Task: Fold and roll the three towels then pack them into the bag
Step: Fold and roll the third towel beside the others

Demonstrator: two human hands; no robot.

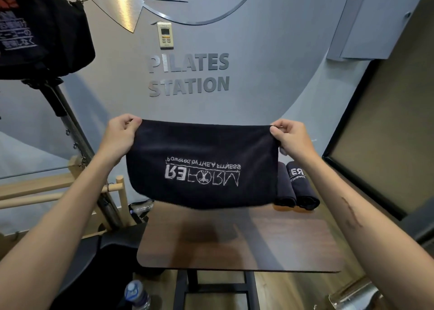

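Towel (202, 164), dark navy, held up in the air above the table (239, 244), stretched flat between both hands. Left hand (119, 136) pinches the top left corner, right hand (291, 137) pinches the top right corner, fingers closed on the fabric edge. White logo print faces the camera, upside down and mirrored. Lower edge hangs just above the tabletop, not clearly touching. Two rolled towels (297, 185) of same dark colour lie side by side at the far right of the table, touching each other, partly hidden behind the held towel. Black bag (44, 35) hangs upper left, well apart. Water bottle (137, 295) at bottom edge. Wall lettering (189, 75) behind.
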